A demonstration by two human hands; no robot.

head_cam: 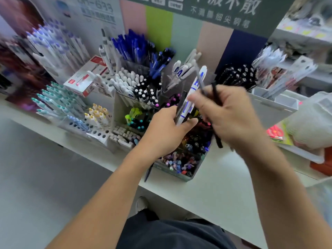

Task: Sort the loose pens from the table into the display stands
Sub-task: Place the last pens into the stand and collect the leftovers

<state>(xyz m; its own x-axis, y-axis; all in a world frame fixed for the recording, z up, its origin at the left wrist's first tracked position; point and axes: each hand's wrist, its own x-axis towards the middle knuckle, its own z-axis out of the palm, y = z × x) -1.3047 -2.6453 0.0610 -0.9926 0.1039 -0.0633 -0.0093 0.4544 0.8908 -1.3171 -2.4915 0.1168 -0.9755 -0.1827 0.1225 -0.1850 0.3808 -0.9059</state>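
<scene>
Pens are what both of our hands hold, raised over the display stands on the white table [206, 191]. Our left hand [167, 132] has its fingers curled round a small bundle: we count one white pen with blue print [195, 92] standing up toward twelve o'clock, and at least two darker barrels [181, 106] beside it; blur keeps us from a firmer count. Our right hand [231, 115] pinches two pens, one black [216, 121] running down toward six o'clock past the palm, one grey [200, 78] slanting up toward eleven o'clock. How the fingertips lie on them is smeared by motion.

Below the hands, at six o'clock from them, the front stand [183, 174] shows two compartments of mixed coloured pens, partly hidden behind our wrists. One dark pen [148, 172] leans at its left corner, half covered by our left forearm. At ten o'clock sit racks of white pens [53, 49], teal-capped pens [59, 101] and yellow-capped pens [98, 112], too many and too blurred to count. One red and white box [86, 76] lies between them. Blue pens [133, 45] fill a cup at eleven o'clock; black dotted pens [235, 76] stand at one o'clock. The signboard [215, 11] behind is cut off at the top.
</scene>
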